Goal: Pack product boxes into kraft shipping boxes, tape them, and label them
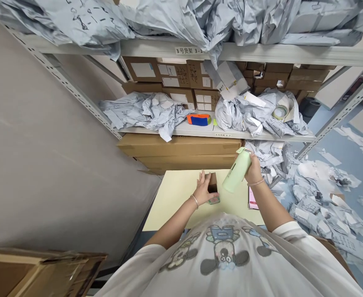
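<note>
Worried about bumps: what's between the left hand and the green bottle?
A small cardboard box sits between the left hand and the green bottle, in the head view.

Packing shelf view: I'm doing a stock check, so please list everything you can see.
Metal shelving rack: 1, off-white, straight ahead.
Cardboard boxes: many, brown, on and under the shelves.
Crumpled mailer bags: many, pale blue, on the shelves and floor.
Tape dispenser: 1, orange and blue, on the lower shelf.
Tape roll: 1, pale, on the lower shelf.
Table: 1, cream, below the shelves.
Small carton: 1, brown, on the table.
Pink leaflet: 1, pink and white, at the table's right edge.
Bottle: 1, pale green, in the right hand.
Left hand: 1, against the small carton.
Right hand: 1, gripping the bottle.
T-shirt: 1, white with cartoon print, worn.
</note>
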Available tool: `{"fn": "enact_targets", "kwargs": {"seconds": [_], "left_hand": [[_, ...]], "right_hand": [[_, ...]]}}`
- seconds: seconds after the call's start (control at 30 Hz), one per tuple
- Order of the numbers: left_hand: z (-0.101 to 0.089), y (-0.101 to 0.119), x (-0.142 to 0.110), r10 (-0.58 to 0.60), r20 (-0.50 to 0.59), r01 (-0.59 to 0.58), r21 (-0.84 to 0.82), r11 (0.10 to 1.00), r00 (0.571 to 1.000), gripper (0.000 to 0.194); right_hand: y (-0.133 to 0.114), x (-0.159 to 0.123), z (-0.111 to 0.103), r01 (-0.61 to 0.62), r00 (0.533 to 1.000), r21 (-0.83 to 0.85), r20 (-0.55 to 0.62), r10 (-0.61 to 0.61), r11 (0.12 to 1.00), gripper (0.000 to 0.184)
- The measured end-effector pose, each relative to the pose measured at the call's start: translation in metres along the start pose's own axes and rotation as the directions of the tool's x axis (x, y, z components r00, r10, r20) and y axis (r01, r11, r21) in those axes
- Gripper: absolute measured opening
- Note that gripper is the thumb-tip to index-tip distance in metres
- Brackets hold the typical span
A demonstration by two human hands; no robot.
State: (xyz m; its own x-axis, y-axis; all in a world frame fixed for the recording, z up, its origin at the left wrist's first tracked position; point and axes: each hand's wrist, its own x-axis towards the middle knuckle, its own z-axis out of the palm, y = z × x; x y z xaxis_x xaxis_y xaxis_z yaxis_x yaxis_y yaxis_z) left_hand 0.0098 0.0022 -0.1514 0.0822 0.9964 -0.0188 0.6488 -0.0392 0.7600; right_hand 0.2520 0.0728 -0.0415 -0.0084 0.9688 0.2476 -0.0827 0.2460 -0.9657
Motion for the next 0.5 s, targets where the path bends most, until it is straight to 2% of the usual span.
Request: {"fn": "enact_targets", "kwargs": {"seconds": [0.07, 0.1, 0.13, 0.17, 0.23, 0.27, 0.3, 0.33, 0.4, 0.43, 0.5], "left_hand": [[-0.008, 0.025, -0.012, 0.058, -0.064, -0.071, -0.225, 0.972, 0.996, 0.085], [-0.010, 0.038, -0.018, 0.053, -0.035, -0.062, -0.375, 0.925, 0.998, 0.076], [-0.012, 0.052, -0.025, 0.041, 0.059, -0.003, -0.534, 0.845, 0.997, 0.075], [-0.013, 0.065, -0.033, 0.050, 0.199, 0.098, -0.668, 0.738, 0.979, 0.077], [-0.014, 0.087, -0.046, 0.148, 0.447, 0.320, -0.799, 0.509, 0.882, 0.084], [-0.014, 0.095, -0.052, 0.200, 0.509, 0.398, -0.818, 0.415, 0.837, 0.084], [-0.014, 0.102, -0.056, 0.231, 0.533, 0.443, -0.827, 0.346, 0.814, 0.082], [-0.014, 0.106, -0.060, 0.234, 0.530, 0.457, -0.836, 0.303, 0.815, 0.077], [-0.013, 0.109, -0.064, 0.159, 0.467, 0.408, -0.862, 0.301, 0.870, 0.065], [-0.013, 0.108, -0.064, 0.096, 0.410, 0.356, -0.868, 0.346, 0.907, 0.061], [-0.011, 0.101, -0.062, -0.024, 0.218, 0.198, -0.828, 0.525, 0.976, 0.058]], "right_hand": [[-0.007, -0.002, 0.006, -0.069, 0.997, 0.145, 0.033, 0.064, 0.987, 0.076], [-0.011, -0.005, 0.010, -0.099, 0.995, 0.229, 0.048, 0.091, 0.968, 0.078], [-0.015, -0.008, 0.014, -0.129, 0.991, 0.323, 0.063, 0.114, 0.938, 0.078], [-0.019, -0.011, 0.019, -0.155, 0.988, 0.424, 0.075, 0.136, 0.892, 0.076], [-0.025, -0.018, 0.028, -0.197, 0.980, 0.619, 0.107, 0.167, 0.761, 0.070], [-0.026, -0.020, 0.032, -0.213, 0.976, 0.693, 0.126, 0.175, 0.689, 0.067], [-0.026, -0.022, 0.036, -0.228, 0.973, 0.742, 0.146, 0.180, 0.631, 0.064], [-0.026, -0.023, 0.040, -0.244, 0.969, 0.761, 0.165, 0.184, 0.602, 0.061], [-0.022, -0.022, 0.041, -0.274, 0.961, 0.717, 0.185, 0.204, 0.641, 0.059], [-0.019, -0.021, 0.040, -0.282, 0.959, 0.664, 0.178, 0.220, 0.693, 0.059], [-0.013, -0.018, 0.032, -0.271, 0.962, 0.519, 0.120, 0.246, 0.811, 0.064]]}}
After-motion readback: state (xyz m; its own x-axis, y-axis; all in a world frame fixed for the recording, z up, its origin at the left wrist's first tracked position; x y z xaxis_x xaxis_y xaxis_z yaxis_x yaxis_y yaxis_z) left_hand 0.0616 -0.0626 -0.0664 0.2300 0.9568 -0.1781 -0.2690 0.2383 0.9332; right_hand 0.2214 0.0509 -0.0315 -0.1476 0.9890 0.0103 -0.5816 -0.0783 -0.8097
